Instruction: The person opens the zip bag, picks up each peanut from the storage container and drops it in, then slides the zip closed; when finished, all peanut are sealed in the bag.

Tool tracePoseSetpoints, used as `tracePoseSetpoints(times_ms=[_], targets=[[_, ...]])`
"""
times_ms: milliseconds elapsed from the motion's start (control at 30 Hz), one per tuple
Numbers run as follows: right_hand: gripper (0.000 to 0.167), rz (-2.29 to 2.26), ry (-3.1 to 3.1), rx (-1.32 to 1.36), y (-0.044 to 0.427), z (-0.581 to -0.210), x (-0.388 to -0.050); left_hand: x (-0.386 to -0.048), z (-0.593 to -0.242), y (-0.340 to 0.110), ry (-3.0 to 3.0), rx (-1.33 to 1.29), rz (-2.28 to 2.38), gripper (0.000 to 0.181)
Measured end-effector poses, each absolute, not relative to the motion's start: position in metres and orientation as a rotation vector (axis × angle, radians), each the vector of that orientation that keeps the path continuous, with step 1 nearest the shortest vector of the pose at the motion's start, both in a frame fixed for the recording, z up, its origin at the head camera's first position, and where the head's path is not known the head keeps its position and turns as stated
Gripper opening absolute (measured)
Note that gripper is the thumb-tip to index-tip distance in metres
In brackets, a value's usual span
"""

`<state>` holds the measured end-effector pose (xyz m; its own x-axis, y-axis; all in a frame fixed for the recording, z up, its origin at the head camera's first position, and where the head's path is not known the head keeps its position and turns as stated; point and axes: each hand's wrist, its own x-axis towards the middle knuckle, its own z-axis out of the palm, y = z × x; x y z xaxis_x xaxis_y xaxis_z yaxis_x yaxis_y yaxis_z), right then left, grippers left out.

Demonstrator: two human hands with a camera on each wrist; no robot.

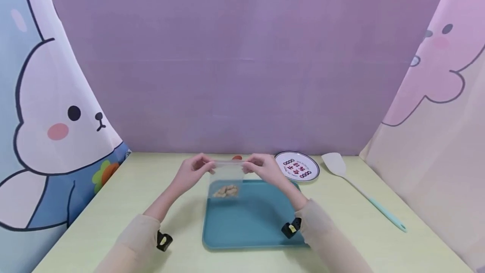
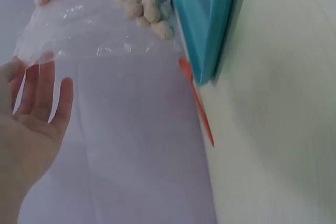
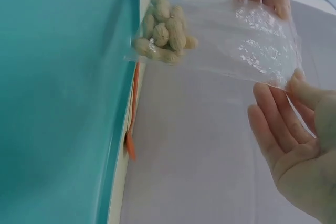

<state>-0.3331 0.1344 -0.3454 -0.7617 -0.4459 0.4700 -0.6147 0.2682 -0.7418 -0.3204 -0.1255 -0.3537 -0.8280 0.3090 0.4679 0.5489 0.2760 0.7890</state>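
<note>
A clear plastic bag hangs upright above the back left of a teal tray. Several unshelled peanuts lie bunched at its bottom. My left hand pinches one top corner of the bag between thumb and fingers. At the opposite top corner, my right hand pinches it the same way, so the top edge is stretched straight between them. In the left wrist view the peanuts show through the film, near the tray's rim. Whether the bag's mouth is sealed I cannot tell.
Right of the tray, a white plate with red lettering lies at the back. A spatula with a white blade and mint handle lies farther right. An orange spoon-like utensil rests behind the tray. A purple cloth hangs behind the table.
</note>
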Motion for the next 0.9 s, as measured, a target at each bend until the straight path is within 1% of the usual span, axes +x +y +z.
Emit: tracePoseSetpoints(times_ms=[133,267,367,600,733,900], targets=[[0.017,1.559,-2.339,1.078,0.112,-0.347,-0.336,-0.333,-0.364,-0.152,-2.3,-0.8,-1.685,0.019],[0.018,1.618,-2.351,1.101,0.09,-0.338,-0.325,-0.333,-0.361,-0.178,-2.427,-0.77,-1.739,0.03],[0.021,1.65,-2.411,1.113,0.078,-0.334,-0.317,-0.332,-0.357,-0.197,-2.573,-0.77,-1.769,0.034],[0.019,1.745,-2.517,1.127,0.054,-0.357,-0.326,-0.33,-0.357,-0.232,-2.752,-0.834,-1.836,0.034],[0.022,1.775,-2.583,1.102,0.041,-0.366,-0.33,-0.335,-0.367,-0.245,-2.826,-0.747,-1.819,0.033],[0.022,1.617,-2.629,1.011,0.034,-0.376,-0.338,-0.347,-0.383,-0.248,-2.855,-0.63,-1.791,0.037]])
